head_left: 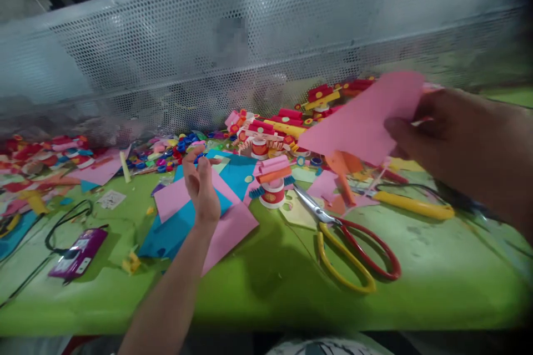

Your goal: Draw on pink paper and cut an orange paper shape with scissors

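Observation:
My right hand is raised at the right and pinches a sheet of pink paper at one end. The sheet hangs in the air over the scraps, its far end pointing left. Over the stacked blue and pink sheets, my left hand has its fingers curled around a small blue piece, mostly hidden by the fingers. Between the hands stands a red and white paper-cup figure with pink and orange paper rolls on top and blue fringed pieces at its sides.
Scissors with one red and one yellow handle lie right of the cup figure. A yellow-handled tool rests behind them. At the left is a purple device with a black cord. Several similar figures line the perforated metal panel.

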Action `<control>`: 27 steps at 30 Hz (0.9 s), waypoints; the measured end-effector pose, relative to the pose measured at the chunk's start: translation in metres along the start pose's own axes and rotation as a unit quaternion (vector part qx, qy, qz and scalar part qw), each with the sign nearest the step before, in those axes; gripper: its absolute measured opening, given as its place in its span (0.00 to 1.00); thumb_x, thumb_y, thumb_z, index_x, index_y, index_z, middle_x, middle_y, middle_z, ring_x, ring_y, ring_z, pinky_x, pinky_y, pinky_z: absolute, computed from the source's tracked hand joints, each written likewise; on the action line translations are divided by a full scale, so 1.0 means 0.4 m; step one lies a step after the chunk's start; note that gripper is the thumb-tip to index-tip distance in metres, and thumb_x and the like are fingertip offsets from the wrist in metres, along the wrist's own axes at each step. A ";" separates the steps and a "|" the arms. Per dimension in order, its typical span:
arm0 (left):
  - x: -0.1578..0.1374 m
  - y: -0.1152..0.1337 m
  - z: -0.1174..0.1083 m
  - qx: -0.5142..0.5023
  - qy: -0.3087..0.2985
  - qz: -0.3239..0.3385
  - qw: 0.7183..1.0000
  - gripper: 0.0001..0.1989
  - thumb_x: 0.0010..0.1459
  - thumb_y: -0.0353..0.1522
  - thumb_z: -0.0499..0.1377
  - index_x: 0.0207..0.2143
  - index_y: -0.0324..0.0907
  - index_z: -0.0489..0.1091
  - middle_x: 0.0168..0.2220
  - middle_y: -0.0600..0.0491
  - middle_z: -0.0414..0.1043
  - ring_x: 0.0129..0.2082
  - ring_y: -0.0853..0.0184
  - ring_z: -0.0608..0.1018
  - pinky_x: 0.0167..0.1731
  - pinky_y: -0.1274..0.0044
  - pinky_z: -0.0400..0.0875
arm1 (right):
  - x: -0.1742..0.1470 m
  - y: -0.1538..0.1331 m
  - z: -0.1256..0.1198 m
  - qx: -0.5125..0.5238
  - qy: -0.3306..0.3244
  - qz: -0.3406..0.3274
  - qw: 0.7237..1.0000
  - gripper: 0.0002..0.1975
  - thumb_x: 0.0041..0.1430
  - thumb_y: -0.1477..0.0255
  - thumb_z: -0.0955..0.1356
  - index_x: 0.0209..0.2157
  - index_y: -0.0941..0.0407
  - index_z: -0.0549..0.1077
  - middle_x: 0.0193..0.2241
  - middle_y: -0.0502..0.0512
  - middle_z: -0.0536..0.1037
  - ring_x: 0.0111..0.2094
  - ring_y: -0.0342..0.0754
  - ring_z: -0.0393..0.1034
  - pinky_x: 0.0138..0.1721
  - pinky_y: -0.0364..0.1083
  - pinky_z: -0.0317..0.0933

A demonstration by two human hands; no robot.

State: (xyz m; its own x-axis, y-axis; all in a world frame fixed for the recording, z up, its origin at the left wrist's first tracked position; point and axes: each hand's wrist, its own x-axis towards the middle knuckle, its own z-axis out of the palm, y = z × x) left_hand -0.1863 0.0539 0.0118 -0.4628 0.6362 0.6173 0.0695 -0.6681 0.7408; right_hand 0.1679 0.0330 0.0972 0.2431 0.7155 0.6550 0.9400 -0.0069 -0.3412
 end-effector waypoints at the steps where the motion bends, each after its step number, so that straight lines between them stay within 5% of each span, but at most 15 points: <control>1: 0.000 0.001 0.000 -0.001 0.003 0.001 1.000 0.16 0.67 0.48 0.58 0.48 0.47 0.71 0.56 0.50 0.71 0.37 0.68 0.80 0.49 0.68 0.72 | 0.026 -0.023 0.013 0.023 -0.026 -0.040 0.999 0.14 0.65 0.59 0.67 0.41 0.53 0.78 0.25 0.53 0.79 0.31 0.50 0.75 0.32 0.50 0.59; 6: -0.008 -0.001 0.002 0.023 -0.007 -0.001 1.000 0.19 0.67 0.50 0.58 0.50 0.46 0.71 0.51 0.49 0.73 0.38 0.66 0.80 0.48 0.69 0.73 | 0.118 -0.126 0.140 0.110 -0.136 -0.114 0.978 0.07 0.62 0.69 0.71 0.39 0.58 0.76 0.33 0.59 0.82 0.34 0.51 0.75 0.35 0.48 0.64; 11: -0.015 -0.008 0.003 0.047 -0.029 -0.008 0.998 0.21 0.67 0.50 0.58 0.52 0.45 0.72 0.42 0.50 0.75 0.38 0.65 0.80 0.46 0.69 0.73 | 0.140 -0.203 0.289 0.139 -0.287 -0.102 0.942 0.08 0.67 0.68 0.71 0.43 0.59 0.76 0.38 0.56 0.82 0.37 0.48 0.77 0.40 0.48 0.71; 15: -0.017 -0.010 0.003 0.054 -0.039 -0.009 0.998 0.22 0.67 0.50 0.58 0.52 0.44 0.72 0.39 0.51 0.75 0.38 0.64 0.80 0.45 0.69 0.72 | 0.128 -0.223 0.331 0.142 -0.380 -0.075 0.911 0.17 0.68 0.64 0.71 0.54 0.56 0.74 0.50 0.58 0.78 0.45 0.50 0.77 0.45 0.54 0.75; 18: -0.018 -0.014 0.004 0.058 -0.040 -0.018 0.997 0.22 0.66 0.49 0.59 0.52 0.44 0.72 0.41 0.49 0.76 0.37 0.64 0.80 0.45 0.69 0.72 | 0.121 -0.201 0.285 0.150 -0.373 -0.065 0.913 0.19 0.76 0.62 0.61 0.53 0.60 0.75 0.52 0.56 0.76 0.50 0.52 0.76 0.50 0.53 0.71; 20: -0.018 -0.018 0.005 0.048 -0.042 -0.022 0.998 0.21 0.66 0.49 0.60 0.50 0.44 0.72 0.47 0.48 0.75 0.37 0.65 0.80 0.44 0.69 0.72 | 0.113 -0.172 0.218 0.159 -0.349 -0.062 0.921 0.29 0.78 0.63 0.51 0.50 0.64 0.77 0.46 0.53 0.77 0.46 0.47 0.77 0.48 0.48 0.69; 23: -0.019 -0.022 0.007 0.027 -0.044 -0.029 0.998 0.19 0.65 0.48 0.60 0.48 0.44 0.73 0.53 0.47 0.73 0.36 0.66 0.80 0.45 0.68 0.72 | 0.067 -0.113 0.079 0.171 -0.317 -0.048 0.932 0.24 0.70 0.61 0.63 0.44 0.68 0.79 0.25 0.44 0.75 0.27 0.36 0.73 0.34 0.38 0.63; 27: -0.019 -0.014 0.007 0.011 -0.044 -0.035 0.998 0.15 0.66 0.46 0.60 0.44 0.44 0.72 0.52 0.48 0.74 0.35 0.66 0.80 0.47 0.66 0.73 | -0.106 -0.032 -0.097 0.240 -0.258 -0.097 0.931 0.16 0.65 0.58 0.70 0.37 0.57 0.81 0.18 0.43 0.75 0.17 0.35 0.66 0.20 0.35 0.58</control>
State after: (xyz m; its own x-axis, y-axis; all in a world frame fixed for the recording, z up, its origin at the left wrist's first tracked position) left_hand -0.1806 0.0540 0.0037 -0.3871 0.7134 0.5842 0.0606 -0.6126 0.7881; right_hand 0.1550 -0.0243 0.0998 -0.1834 0.9123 0.3662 0.7087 0.3809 -0.5939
